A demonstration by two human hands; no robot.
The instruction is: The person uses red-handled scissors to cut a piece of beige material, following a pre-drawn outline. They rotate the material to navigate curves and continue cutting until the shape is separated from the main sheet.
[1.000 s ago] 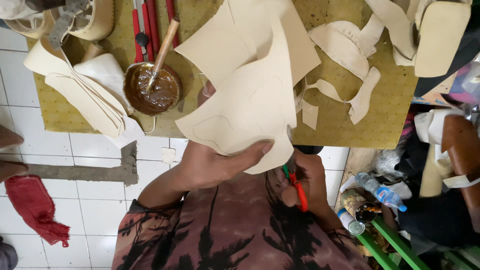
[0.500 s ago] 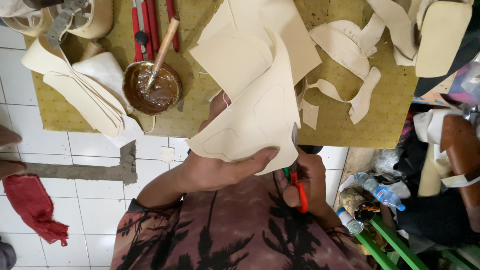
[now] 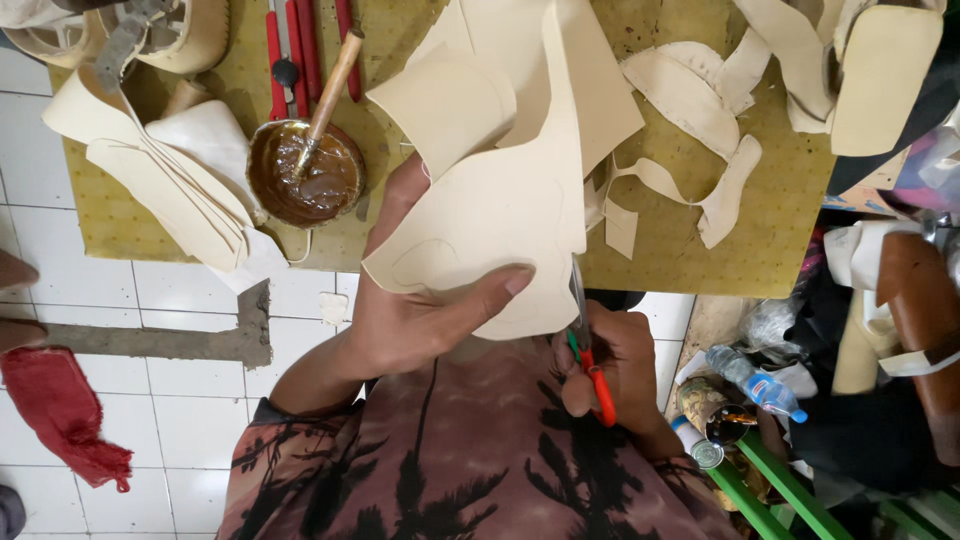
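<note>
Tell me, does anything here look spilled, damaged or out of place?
Nothing looks spilled. The brown glue stays inside the round bowl, with the wooden-handled brush resting in it. Cream offcuts lie scattered over the yellow board, and a red cloth lies on the tiled floor.

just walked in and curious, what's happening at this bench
A person is cutting a cream sheet of material. The left hand holds the sheet up over the yellow board, thumb on top. The right hand works red-handled scissors into its lower edge. A bowl of brown glue with a brush and cut cream pieces sit on the board.
</note>
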